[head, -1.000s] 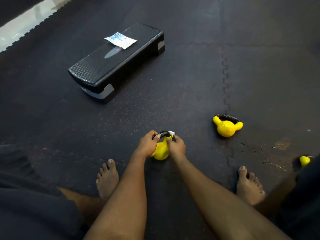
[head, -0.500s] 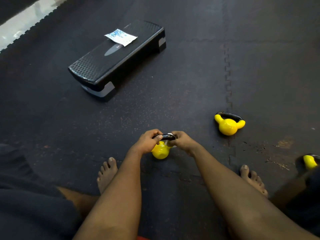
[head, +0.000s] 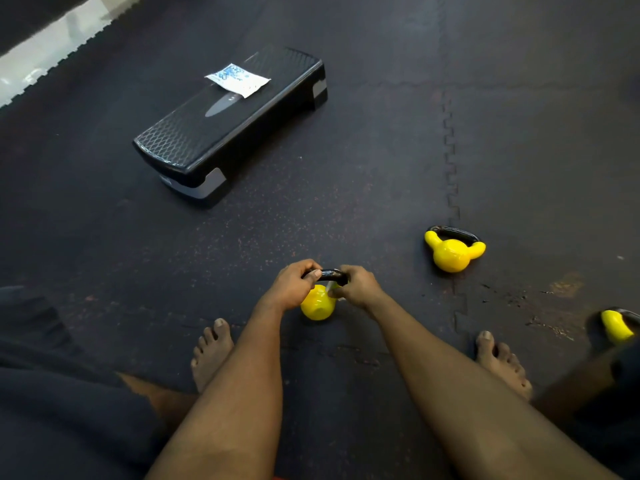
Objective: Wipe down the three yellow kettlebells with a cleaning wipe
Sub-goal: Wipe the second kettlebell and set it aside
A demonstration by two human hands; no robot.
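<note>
Three glossy yellow kettlebells, black handles, on dark floor mat (head: 346, 202). Nearest kettlebell (head: 317, 304), between bare feet: left hand (head: 294, 285) grips its handle, right hand (head: 358, 287) pinches white wipe (head: 332, 287) against it. Second kettlebell (head: 452, 252) further right; third kettlebell (head: 614, 325) at right edge.

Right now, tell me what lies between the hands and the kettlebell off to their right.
Nothing visible: only bare floor mat separates the right hand from that kettlebell. The left hand grips the near kettlebell.
</note>
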